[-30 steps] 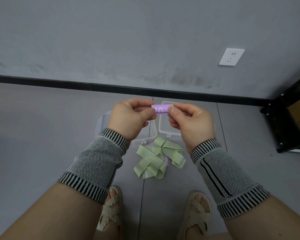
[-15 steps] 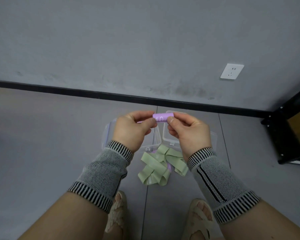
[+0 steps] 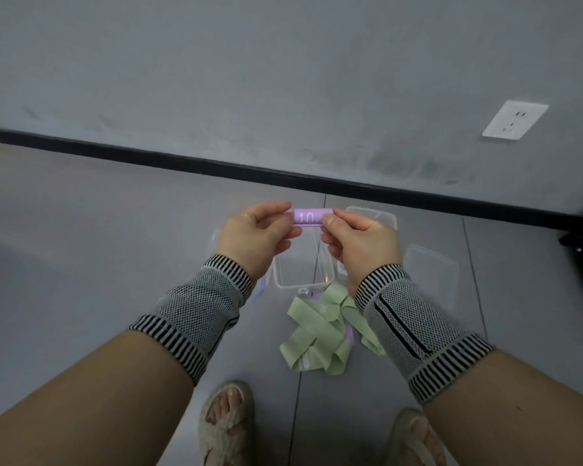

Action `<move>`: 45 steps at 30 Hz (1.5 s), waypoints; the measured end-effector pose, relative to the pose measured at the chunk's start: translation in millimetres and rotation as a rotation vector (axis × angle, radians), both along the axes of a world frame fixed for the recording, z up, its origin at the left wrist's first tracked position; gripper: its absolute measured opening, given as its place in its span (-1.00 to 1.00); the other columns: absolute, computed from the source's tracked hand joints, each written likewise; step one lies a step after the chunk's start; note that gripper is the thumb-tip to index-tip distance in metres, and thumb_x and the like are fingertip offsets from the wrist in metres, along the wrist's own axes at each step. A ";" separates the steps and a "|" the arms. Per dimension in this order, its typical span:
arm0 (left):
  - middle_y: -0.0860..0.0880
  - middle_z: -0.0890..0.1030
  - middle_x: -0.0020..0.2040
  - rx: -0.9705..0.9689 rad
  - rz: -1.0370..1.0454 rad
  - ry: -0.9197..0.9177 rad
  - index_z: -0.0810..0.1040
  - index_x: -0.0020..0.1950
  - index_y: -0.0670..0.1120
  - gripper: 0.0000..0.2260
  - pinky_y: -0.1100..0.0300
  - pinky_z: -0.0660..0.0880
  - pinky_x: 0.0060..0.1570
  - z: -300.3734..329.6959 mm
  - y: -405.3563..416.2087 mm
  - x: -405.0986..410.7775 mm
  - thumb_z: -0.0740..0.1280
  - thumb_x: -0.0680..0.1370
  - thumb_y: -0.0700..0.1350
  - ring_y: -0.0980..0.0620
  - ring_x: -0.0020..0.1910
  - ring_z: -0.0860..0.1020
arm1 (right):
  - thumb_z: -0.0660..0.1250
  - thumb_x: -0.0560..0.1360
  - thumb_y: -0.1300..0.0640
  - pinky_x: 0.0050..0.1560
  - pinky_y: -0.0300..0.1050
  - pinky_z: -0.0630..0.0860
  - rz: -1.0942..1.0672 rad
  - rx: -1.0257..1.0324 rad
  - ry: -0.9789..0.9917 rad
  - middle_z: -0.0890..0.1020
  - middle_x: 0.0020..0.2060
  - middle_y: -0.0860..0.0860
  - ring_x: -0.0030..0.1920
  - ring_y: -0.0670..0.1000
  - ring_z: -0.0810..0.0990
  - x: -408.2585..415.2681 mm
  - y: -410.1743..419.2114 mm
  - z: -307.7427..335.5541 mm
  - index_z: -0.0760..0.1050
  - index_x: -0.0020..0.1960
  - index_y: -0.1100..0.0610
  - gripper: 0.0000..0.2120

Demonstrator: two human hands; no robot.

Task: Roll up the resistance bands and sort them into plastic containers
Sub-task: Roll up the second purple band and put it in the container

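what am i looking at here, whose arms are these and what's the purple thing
This is one picture from a camera worn on a person's head, looking down at their own arms. There is no machine. The left hand and right hand pinch the ends of a rolled purple band marked 10. Below, on the grey floor, sit clear plastic boxes and a loose pile of green bands. The person wears striped wrist sleeves and sandals.

The rolled purple band [image 3: 311, 217] reads "10"

Purple roll [image 3: 311, 217] ends hidden by fingers [image 3: 273, 210]; clear containers [image 3: 296, 270] partly behind hands.
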State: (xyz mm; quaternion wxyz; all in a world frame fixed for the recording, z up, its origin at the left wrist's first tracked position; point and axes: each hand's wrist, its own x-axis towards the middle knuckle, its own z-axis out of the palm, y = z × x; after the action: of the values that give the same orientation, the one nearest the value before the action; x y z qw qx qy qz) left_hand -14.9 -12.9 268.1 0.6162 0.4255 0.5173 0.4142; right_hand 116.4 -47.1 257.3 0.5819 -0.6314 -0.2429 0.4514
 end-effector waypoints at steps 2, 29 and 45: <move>-0.04 0.66 -0.15 0.002 0.015 0.015 0.57 0.06 -0.10 -0.85 0.25 0.60 -0.15 -30.1 13.5 -1.5 0.30 0.54 -0.28 0.12 -0.23 0.65 | 0.43 0.45 0.19 -0.16 -0.20 0.56 0.012 -0.025 -0.002 0.69 -0.29 0.05 -0.28 -0.07 0.64 -0.5 16.6 -29.9 0.64 0.00 0.12 -0.87; 0.02 0.26 0.49 0.342 -0.304 1.044 0.18 0.51 -0.06 -0.49 0.14 0.11 0.42 -345.5 181.9 -7.4 0.21 0.58 -0.03 -0.08 0.45 0.17 | 0.44 0.45 0.15 -0.13 -0.20 0.61 0.128 -0.433 -0.155 0.67 -0.30 -0.01 -0.31 -0.10 0.61 17.1 224.8 -342.6 0.64 -0.03 0.11 -0.89; -0.05 0.31 0.47 0.434 -0.286 1.072 0.17 0.51 -0.10 -0.45 0.02 0.17 0.40 -372.6 173.9 -3.8 -0.07 0.56 0.08 -0.12 0.46 0.18 | 0.27 0.54 -0.05 0.07 -0.09 0.48 0.363 -0.335 -0.882 0.68 -0.06 0.01 0.01 0.09 0.59 11.6 243.1 -380.0 0.62 0.11 0.03 -0.74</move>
State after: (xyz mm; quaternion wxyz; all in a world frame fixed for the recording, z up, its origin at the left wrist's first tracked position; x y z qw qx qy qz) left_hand -18.7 161.0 -104.5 0.2178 0.7570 0.5973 0.1510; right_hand 128.0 196.0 -122.7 0.2266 -0.7943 -0.4956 0.2686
